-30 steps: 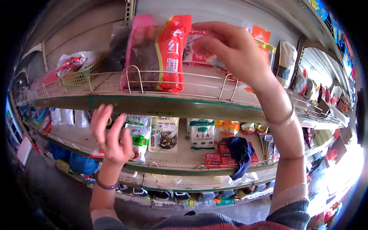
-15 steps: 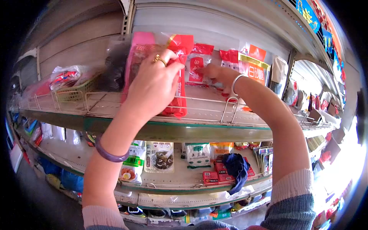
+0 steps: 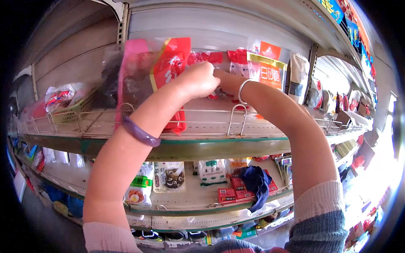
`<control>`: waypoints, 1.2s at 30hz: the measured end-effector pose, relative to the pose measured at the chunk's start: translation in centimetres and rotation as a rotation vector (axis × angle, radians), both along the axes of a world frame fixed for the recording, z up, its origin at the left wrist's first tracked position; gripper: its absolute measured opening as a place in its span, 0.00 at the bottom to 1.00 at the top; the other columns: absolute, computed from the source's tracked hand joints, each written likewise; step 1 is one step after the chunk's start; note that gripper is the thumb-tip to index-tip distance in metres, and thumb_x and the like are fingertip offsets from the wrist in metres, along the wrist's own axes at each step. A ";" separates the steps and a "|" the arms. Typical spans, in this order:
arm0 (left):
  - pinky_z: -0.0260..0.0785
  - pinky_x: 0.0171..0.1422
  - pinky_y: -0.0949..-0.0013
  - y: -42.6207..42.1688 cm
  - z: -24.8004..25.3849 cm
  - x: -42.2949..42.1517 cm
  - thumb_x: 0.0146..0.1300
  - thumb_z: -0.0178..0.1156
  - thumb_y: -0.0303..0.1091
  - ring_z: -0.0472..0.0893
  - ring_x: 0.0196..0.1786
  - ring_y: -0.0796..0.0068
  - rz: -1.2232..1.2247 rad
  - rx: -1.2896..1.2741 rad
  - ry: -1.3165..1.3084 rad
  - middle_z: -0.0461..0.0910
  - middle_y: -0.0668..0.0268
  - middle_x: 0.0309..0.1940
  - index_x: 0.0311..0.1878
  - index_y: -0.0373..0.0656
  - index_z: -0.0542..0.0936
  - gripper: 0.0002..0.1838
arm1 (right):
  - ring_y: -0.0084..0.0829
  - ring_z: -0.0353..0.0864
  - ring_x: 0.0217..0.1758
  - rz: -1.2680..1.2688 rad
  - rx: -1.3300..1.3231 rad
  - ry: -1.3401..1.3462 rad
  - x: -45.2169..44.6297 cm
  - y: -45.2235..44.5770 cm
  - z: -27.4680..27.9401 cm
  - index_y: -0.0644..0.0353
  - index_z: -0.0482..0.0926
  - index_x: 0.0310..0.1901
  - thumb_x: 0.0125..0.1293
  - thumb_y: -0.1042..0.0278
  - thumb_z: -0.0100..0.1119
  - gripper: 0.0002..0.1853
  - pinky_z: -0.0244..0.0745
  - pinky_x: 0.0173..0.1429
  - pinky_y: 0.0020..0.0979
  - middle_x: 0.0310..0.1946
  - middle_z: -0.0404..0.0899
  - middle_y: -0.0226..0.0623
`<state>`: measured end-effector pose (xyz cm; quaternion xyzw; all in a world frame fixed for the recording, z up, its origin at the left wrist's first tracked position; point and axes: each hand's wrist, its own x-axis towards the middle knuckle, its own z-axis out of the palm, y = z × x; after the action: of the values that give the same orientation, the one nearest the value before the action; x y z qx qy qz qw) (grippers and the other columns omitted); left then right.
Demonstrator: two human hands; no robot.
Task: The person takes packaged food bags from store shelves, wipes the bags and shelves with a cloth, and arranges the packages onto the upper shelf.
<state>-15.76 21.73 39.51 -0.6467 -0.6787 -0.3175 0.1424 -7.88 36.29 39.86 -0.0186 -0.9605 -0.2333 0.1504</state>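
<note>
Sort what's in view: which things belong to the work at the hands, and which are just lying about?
Likely in the job: left hand; right hand; red-topped packet behind them (contact hidden).

Just lying about: blue cloth; green basket; red boxes.

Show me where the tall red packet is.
In the head view, the tall red packet stands left of centre on the shelf at hand level, partly hidden behind the left forearm, with the left hand by its right edge.
</note>
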 end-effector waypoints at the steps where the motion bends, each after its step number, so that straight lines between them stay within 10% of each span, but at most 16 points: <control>1: 0.67 0.41 0.65 0.1 -0.2 -0.3 0.54 0.54 0.31 0.77 0.37 0.66 -0.034 0.019 -0.074 0.78 0.50 0.31 0.39 0.30 0.75 0.14 | 0.42 0.74 0.50 -0.007 0.031 -0.002 -2.2 2.6 -0.5 0.54 0.74 0.48 0.46 0.58 0.59 0.24 0.69 0.52 0.36 0.46 0.74 0.44; 3: 0.66 0.44 0.65 0.3 -0.2 -0.4 0.55 0.54 0.32 0.77 0.39 0.65 -0.012 0.026 -0.144 0.78 0.50 0.35 0.41 0.30 0.74 0.15 | 0.43 0.77 0.46 -0.104 0.273 -0.045 -8.6 6.7 -0.2 0.53 0.75 0.47 0.50 0.51 0.56 0.23 0.71 0.49 0.38 0.41 0.77 0.46; 6: 0.65 0.51 0.63 0.7 -0.2 -0.7 0.55 0.55 0.36 0.75 0.48 0.57 0.038 0.093 -0.051 0.74 0.47 0.43 0.47 0.30 0.71 0.21 | 0.44 0.78 0.44 -0.264 -0.536 0.315 -4.4 0.3 2.5 0.53 0.75 0.46 0.49 0.50 0.58 0.24 0.72 0.47 0.38 0.39 0.78 0.48; 14: 0.51 0.67 0.63 -0.6 -0.6 1.5 0.51 0.62 0.43 0.62 0.62 0.50 0.146 0.548 0.100 0.61 0.41 0.58 0.60 0.26 0.56 0.40 | 0.42 0.79 0.40 -0.033 -0.594 0.807 5.3 -5.1 5.6 0.70 0.73 0.44 0.46 0.52 0.64 0.29 0.73 0.45 0.35 0.37 0.78 0.51; 18: 0.68 0.53 0.58 -2.3 0.3 4.7 0.54 0.60 0.41 0.72 0.53 0.62 -0.625 0.400 -0.731 0.67 0.53 0.54 0.61 0.31 0.58 0.36 | 0.33 0.80 0.35 0.364 -0.773 0.925 10.1 -5.7 5.6 0.71 0.71 0.43 0.49 0.60 0.65 0.25 0.74 0.40 0.30 0.34 0.79 0.46; 23: 0.71 0.49 0.63 -7.5 -0.1 9.2 0.48 0.64 0.26 0.74 0.49 0.71 -0.883 0.261 -1.015 0.74 0.61 0.47 0.57 0.36 0.63 0.31 | 0.24 0.78 0.33 0.727 -1.035 0.961 16.4 -10.3 1.3 0.71 0.68 0.45 0.53 0.68 0.63 0.21 0.74 0.36 0.23 0.33 0.78 0.41; 27: 0.68 0.55 0.65 -11.7 -8.1 14.1 0.44 0.65 0.21 0.74 0.50 0.69 -0.815 0.223 -1.103 0.73 0.60 0.48 0.56 0.34 0.63 0.34 | 0.29 0.75 0.45 0.582 -0.936 0.790 21.4 -13.2 -6.8 0.69 0.60 0.56 0.52 0.63 0.65 0.34 0.71 0.49 0.29 0.44 0.74 0.42; 32: 0.65 0.58 0.65 -14.0 -22.3 15.1 0.42 0.68 0.24 0.72 0.52 0.70 -0.708 -0.036 -1.518 0.71 0.61 0.49 0.57 0.36 0.62 0.37 | 0.41 0.77 0.38 0.437 -1.165 0.420 23.7 -14.3 -19.5 0.67 0.61 0.53 0.53 0.64 0.64 0.30 0.72 0.42 0.33 0.36 0.74 0.49; 34: 0.66 0.53 0.69 -14.4 -28.1 15.3 0.43 0.68 0.26 0.73 0.49 0.73 -0.550 0.014 -1.621 0.73 0.63 0.46 0.54 0.36 0.65 0.33 | 0.42 0.76 0.41 0.375 -1.334 0.143 24.2 -12.8 -23.0 0.67 0.63 0.52 0.57 0.59 0.59 0.27 0.71 0.44 0.36 0.37 0.74 0.51; 36: 0.60 0.24 0.83 -14.2 -30.3 16.7 0.46 0.67 0.31 0.72 0.26 0.86 -0.268 0.071 -1.567 0.77 0.70 0.32 0.47 0.37 0.71 0.24 | 0.44 0.74 0.42 0.431 -1.199 0.271 23.6 -8.2 -27.2 0.64 0.72 0.47 0.60 0.57 0.55 0.20 0.69 0.48 0.37 0.38 0.75 0.46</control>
<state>0.94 7.49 9.23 -0.3063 -0.4873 -0.7160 -0.3952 15.73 28.10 12.63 0.0648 -0.8789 0.3828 0.2772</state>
